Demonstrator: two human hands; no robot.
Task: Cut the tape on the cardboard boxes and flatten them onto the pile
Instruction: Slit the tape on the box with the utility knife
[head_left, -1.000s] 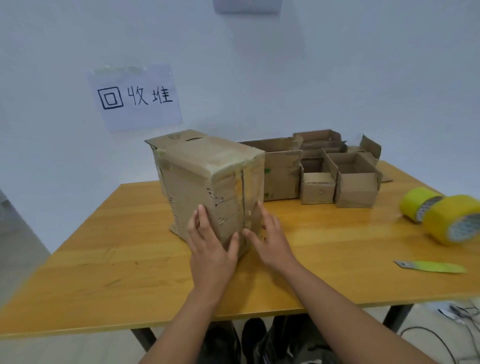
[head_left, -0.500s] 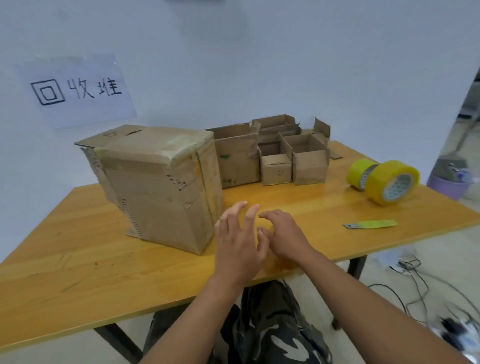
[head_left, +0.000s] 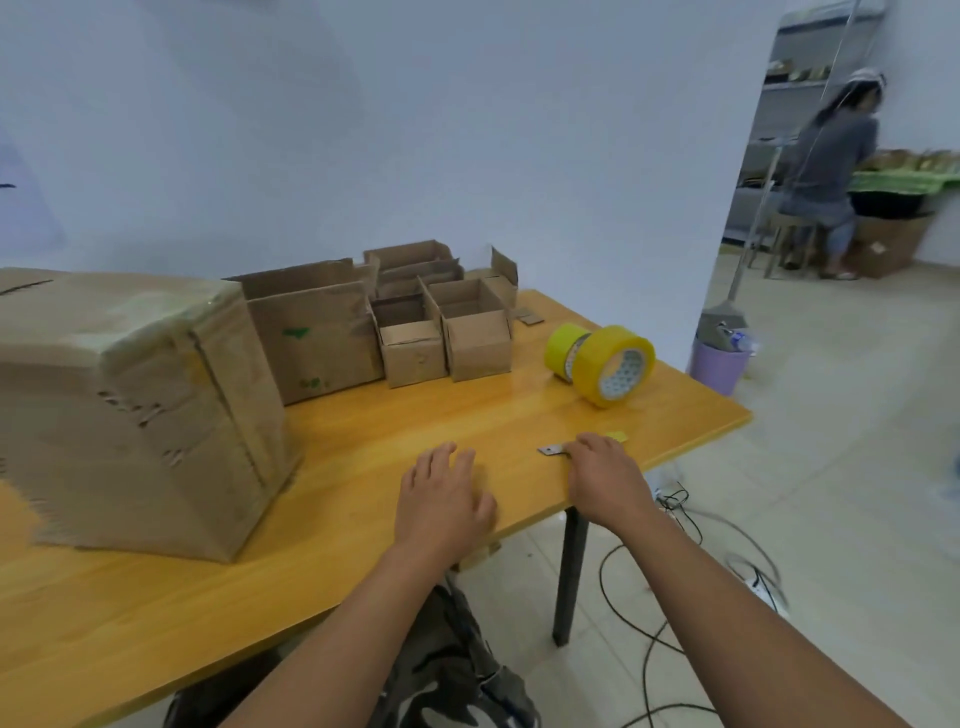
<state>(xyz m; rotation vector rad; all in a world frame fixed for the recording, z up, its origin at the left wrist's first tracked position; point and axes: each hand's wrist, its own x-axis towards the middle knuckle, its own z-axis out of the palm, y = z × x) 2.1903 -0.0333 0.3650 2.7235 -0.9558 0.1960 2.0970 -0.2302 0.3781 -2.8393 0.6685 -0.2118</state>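
Taped cardboard box (head_left: 140, 410) stood far left on the surface (head_left: 363, 519). Left hand (head_left: 441, 499) lay flat, fingers spread, empty. Right hand (head_left: 605, 470) covered the box cutter (head_left: 553, 450), long axis left-right; finger closure hidden.

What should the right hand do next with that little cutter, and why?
Probably close the fingers round the cutter and lift it. The right hand lies over its yellow handle, only the blade end showing, while the big taped box stands sealed. The left hand hovers empty.
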